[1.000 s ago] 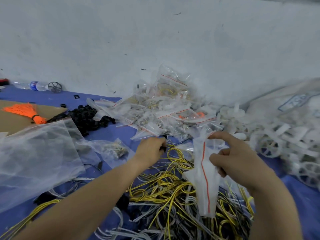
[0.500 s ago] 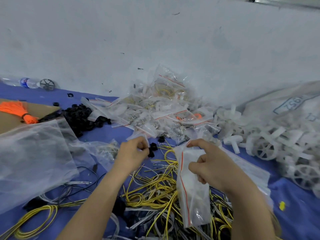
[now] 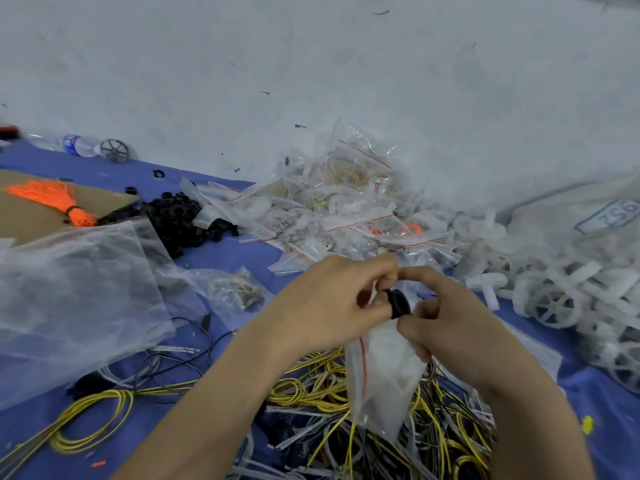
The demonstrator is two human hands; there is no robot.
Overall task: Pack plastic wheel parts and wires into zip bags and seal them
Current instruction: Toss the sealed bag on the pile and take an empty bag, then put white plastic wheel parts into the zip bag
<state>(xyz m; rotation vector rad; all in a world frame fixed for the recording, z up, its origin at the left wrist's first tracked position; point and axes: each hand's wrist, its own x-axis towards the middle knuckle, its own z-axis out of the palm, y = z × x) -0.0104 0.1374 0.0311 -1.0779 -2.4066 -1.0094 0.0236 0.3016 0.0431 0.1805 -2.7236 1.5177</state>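
Both hands were brought together above the middle of the bench. The left hand (image 3: 329, 303) was curled, with a black round part (image 3: 398, 304) pinched in its fingertips at the mouth of a zip bag (image 3: 381, 375). The right hand (image 3: 446, 320) was curled as well, with the top of the zip bag gripped between thumb and fingers. The bag hung down from both hands, its red seal line running down its left side, and pale contents were visible inside but could not be identified.

Directly beneath the hands, a tangled pile of yellow, white and black wires (image 3: 311, 393) was spread along the near edge of the bench (image 3: 242, 258), which was covered in blue. Just left of the hands a small bag of small parts (image 3: 239, 292) was laid flat. A heap of filled zip bags (image 3: 346, 209) was stacked against the wall at the far edge. White plastic wheel parts (image 3: 554, 299) were piled toward the right edge, with a white sack (image 3: 588, 216) behind them. A mound of black parts (image 3: 176, 216) was located left of the filled bags. A large clear bag (image 3: 69, 289) was positioned at the left edge, with an orange tassel bundle (image 3: 59, 199) on cardboard (image 3: 20, 220) behind it. A bottle (image 3: 76, 145) and a dark wheel (image 3: 115, 150) were placed at the far left corner.
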